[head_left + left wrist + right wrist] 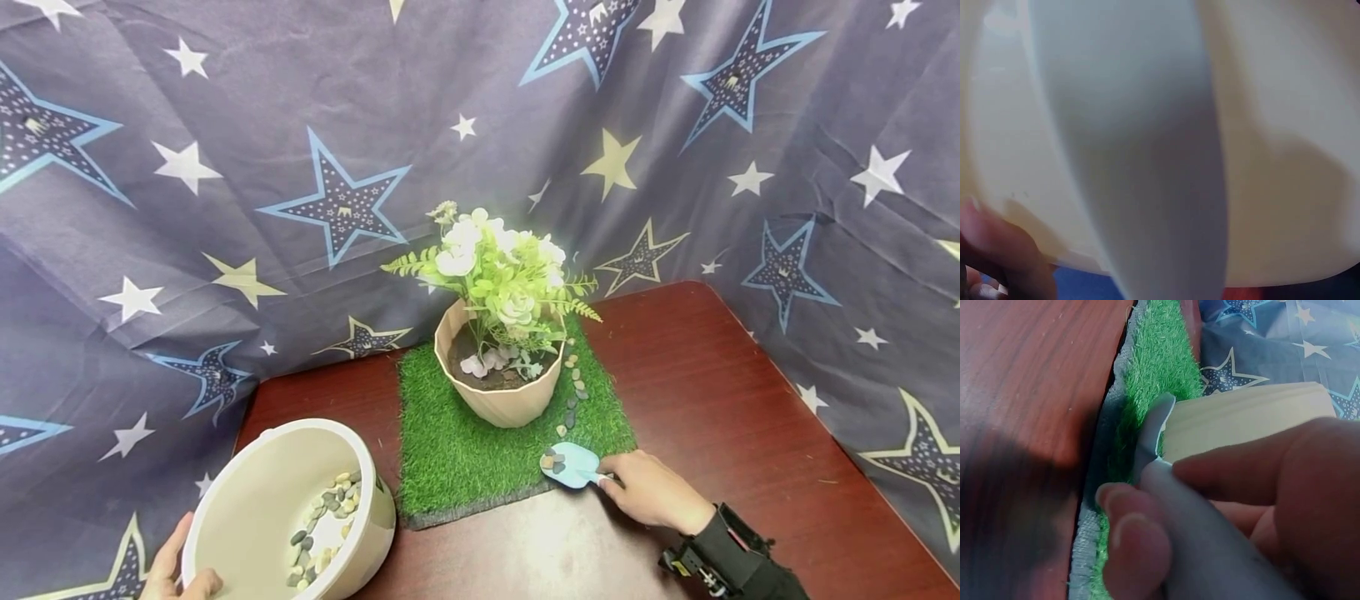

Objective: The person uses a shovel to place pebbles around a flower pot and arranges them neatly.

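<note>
By its handle, my right hand [652,487] grips a light blue scoop [581,467] over the near right part of the artificial grass mat [472,475]. A few pebbles [555,461] lie at the scoop's tip. My left hand [168,565] holds a cream bucket [381,508] at its left side, thumb by the rim. Tilted toward me, the bucket shows grey and yellowish pebbles [330,500] inside. In the left wrist view the bucket wall [1285,206] fills most of the picture, with fingers [1007,247] at lower left. The right wrist view shows the scoop's handle [1197,531] between thumb and fingers.
A beige flowerpot [510,408] with white flowers [459,250] and green leaves stands on the mat. Along its right side runs a line of pebbles [577,385]. The reddish-brown table [705,400] meets a star-patterned cloth [360,75] behind and at right.
</note>
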Tool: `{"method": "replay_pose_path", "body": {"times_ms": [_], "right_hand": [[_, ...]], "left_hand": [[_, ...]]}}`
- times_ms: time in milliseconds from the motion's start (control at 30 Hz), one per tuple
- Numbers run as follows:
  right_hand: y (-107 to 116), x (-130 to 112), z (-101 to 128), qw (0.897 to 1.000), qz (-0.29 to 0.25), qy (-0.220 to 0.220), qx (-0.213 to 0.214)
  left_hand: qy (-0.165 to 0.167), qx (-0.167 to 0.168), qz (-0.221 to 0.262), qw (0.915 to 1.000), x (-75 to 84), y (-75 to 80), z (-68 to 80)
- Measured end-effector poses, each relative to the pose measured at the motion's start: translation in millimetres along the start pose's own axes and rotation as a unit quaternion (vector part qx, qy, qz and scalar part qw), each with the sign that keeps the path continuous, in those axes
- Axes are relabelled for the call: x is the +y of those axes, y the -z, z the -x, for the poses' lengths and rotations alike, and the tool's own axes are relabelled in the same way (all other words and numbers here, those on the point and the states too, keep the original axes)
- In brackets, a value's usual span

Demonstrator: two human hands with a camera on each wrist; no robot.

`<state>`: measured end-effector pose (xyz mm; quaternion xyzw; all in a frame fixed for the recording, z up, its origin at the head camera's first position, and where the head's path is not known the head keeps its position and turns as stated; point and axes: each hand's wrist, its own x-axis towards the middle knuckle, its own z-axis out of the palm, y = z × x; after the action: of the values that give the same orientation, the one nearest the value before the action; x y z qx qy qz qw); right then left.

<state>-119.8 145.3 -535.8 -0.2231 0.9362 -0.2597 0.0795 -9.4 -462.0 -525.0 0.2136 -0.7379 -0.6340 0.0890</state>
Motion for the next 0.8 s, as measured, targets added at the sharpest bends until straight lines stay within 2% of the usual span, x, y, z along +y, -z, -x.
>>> {"method": "replay_pose_path", "body": {"times_ms": [233, 500, 667, 800], "right_hand": [[0.3, -10.4, -4.8, 0.999, 0.017, -0.041, 0.003], [3.5, -27.0, -3.8, 0.996, 0.06, -0.066, 0.027], [7.4, -34.7, -2.4, 0.994, 0.068, -0.075, 0.029], [9.1, -36.9, -3.7, 0.994, 0.08, -0.067, 0.032]], "left_hand": [[0.009, 0.001, -0.005, 0.9999, 2.4, -2.7, -0.1], [0.034, -0.026, -0.023, 0.9988, 2.1, 2.7, -1.6], [0.044, -0.017, -0.035, 0.9983, 2.5, 1.3, -2.7], [0.043, -0.005, -0.03, 0.9986, 2.3, -0.1, -2.0]]}}
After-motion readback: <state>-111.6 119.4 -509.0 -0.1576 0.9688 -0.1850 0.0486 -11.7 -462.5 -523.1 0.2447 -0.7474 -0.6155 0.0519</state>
